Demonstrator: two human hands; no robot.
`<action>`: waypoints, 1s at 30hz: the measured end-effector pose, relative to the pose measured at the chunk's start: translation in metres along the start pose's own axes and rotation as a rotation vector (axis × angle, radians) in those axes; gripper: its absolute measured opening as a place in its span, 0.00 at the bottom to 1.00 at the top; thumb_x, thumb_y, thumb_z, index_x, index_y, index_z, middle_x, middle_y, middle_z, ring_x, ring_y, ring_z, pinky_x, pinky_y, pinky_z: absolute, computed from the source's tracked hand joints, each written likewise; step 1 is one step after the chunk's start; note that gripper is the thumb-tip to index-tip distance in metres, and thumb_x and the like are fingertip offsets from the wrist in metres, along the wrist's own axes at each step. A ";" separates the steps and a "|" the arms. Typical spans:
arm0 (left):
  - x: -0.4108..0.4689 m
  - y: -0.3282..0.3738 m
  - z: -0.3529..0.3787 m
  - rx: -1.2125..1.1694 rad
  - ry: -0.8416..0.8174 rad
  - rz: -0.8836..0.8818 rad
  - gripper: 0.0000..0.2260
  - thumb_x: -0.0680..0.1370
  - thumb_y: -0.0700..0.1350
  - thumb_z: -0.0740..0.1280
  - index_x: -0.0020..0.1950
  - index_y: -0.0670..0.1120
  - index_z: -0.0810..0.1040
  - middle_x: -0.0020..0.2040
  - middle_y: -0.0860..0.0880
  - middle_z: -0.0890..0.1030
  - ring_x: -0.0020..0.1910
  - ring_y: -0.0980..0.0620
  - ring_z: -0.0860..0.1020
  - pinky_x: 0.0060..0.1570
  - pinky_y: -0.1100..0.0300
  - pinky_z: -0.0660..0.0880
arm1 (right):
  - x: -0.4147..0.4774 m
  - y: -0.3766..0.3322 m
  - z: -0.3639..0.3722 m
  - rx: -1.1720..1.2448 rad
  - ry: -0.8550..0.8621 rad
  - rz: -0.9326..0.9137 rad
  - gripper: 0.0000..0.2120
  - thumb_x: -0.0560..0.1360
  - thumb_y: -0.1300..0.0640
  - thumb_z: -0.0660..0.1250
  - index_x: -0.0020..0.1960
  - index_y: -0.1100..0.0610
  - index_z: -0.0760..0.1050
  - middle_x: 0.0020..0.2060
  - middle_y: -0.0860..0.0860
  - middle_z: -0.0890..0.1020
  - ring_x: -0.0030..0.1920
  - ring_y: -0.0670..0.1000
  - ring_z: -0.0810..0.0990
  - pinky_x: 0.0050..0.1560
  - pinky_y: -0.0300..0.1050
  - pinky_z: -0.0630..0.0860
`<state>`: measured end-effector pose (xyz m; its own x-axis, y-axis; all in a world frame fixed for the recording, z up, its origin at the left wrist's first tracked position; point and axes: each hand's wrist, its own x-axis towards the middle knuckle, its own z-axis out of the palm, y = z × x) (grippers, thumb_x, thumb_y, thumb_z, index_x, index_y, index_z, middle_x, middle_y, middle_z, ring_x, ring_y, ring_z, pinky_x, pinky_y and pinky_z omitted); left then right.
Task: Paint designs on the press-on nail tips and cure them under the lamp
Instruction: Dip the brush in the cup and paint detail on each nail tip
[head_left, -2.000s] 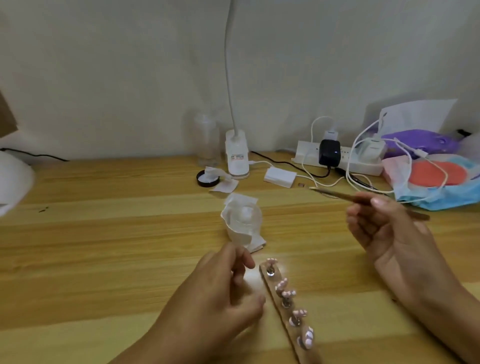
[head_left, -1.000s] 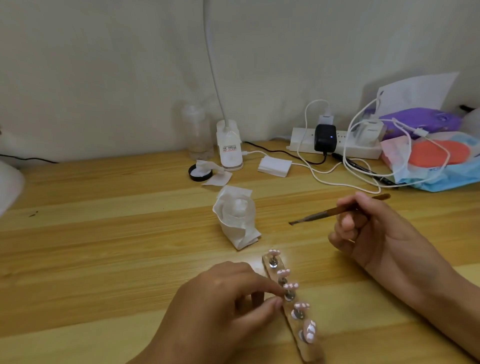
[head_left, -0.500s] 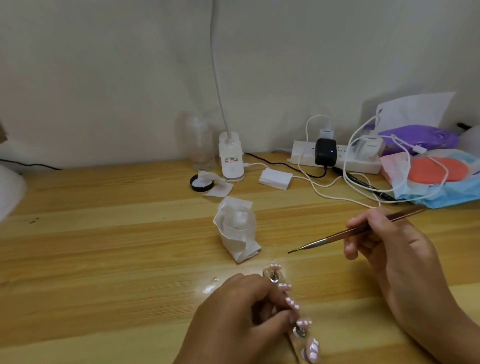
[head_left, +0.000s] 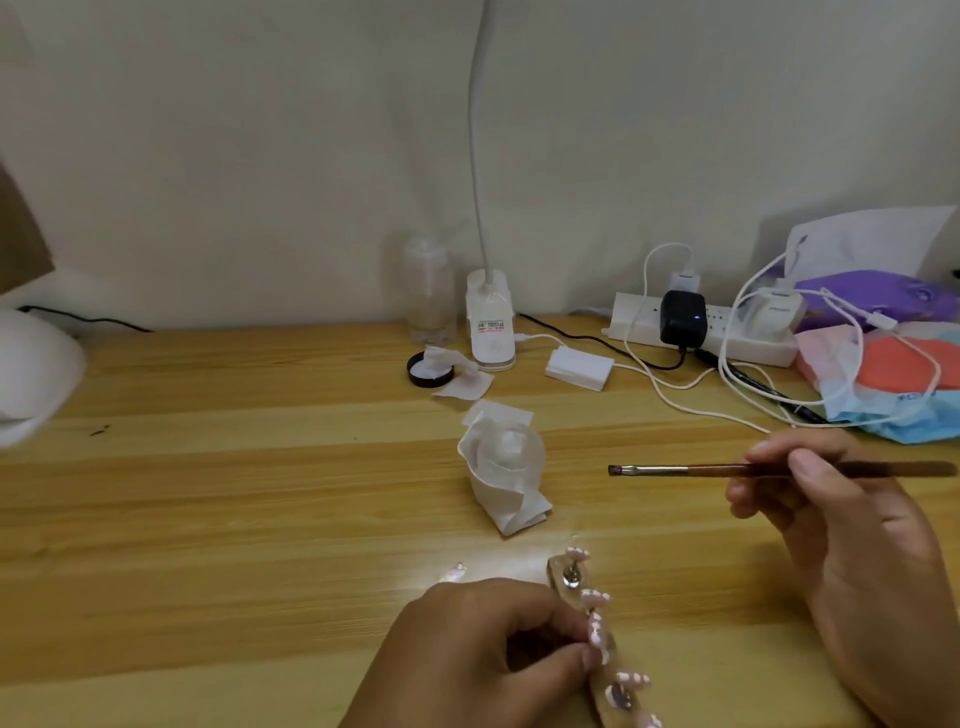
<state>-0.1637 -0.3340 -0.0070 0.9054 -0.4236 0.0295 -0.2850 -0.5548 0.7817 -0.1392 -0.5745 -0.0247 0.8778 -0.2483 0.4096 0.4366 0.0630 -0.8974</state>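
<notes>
A narrow wooden strip (head_left: 563, 571) lies near the front edge of the table and carries several pink-and-white nail tips (head_left: 595, 597) on small metal stands. My left hand (head_left: 483, 654) pinches one nail tip stand (head_left: 596, 635) on the strip between thumb and fingers. My right hand (head_left: 852, 540) grips a thin brown nail brush (head_left: 675, 471) level above the table, its flat dark tip pointing left. A white dome-shaped curing lamp (head_left: 31, 374) sits at the far left edge, partly out of view.
A crumpled white wipe (head_left: 504, 467) lies in the middle of the table. Behind it stand a clear bottle (head_left: 427, 291), a black lid (head_left: 428, 370), a white clip lamp base (head_left: 491, 327), a power strip (head_left: 696, 327) with cables, and coloured packets (head_left: 904, 374) at the right.
My left hand came down onto the strip and closed its fingers on a nail tip stand. My right hand turned the brush level, tip pointing left.
</notes>
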 end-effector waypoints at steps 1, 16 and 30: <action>-0.001 0.000 -0.002 -0.016 0.006 0.002 0.09 0.73 0.59 0.70 0.44 0.76 0.75 0.38 0.75 0.77 0.44 0.73 0.76 0.57 0.66 0.67 | 0.001 0.001 -0.001 -0.009 -0.003 -0.005 0.12 0.76 0.57 0.59 0.43 0.51 0.81 0.40 0.51 0.81 0.39 0.49 0.82 0.41 0.37 0.79; 0.035 -0.008 -0.024 -1.114 0.414 -0.252 0.09 0.82 0.52 0.59 0.46 0.60 0.78 0.47 0.58 0.81 0.35 0.57 0.82 0.31 0.63 0.76 | 0.059 -0.065 0.057 -0.585 -0.456 -0.214 0.14 0.77 0.39 0.62 0.46 0.47 0.79 0.39 0.45 0.84 0.38 0.45 0.83 0.40 0.37 0.80; 0.049 -0.023 -0.036 -1.325 0.036 -0.268 0.05 0.83 0.51 0.57 0.55 0.52 0.70 0.65 0.47 0.77 0.53 0.36 0.83 0.49 0.44 0.81 | 0.065 -0.028 0.118 -0.927 -0.625 -0.199 0.15 0.76 0.38 0.55 0.47 0.46 0.75 0.34 0.43 0.81 0.36 0.43 0.78 0.37 0.43 0.74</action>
<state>-0.1016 -0.3168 -0.0011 0.8982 -0.3823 -0.2172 0.3973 0.4941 0.7733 -0.0711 -0.4788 0.0466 0.8674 0.3680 0.3351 0.4929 -0.7281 -0.4763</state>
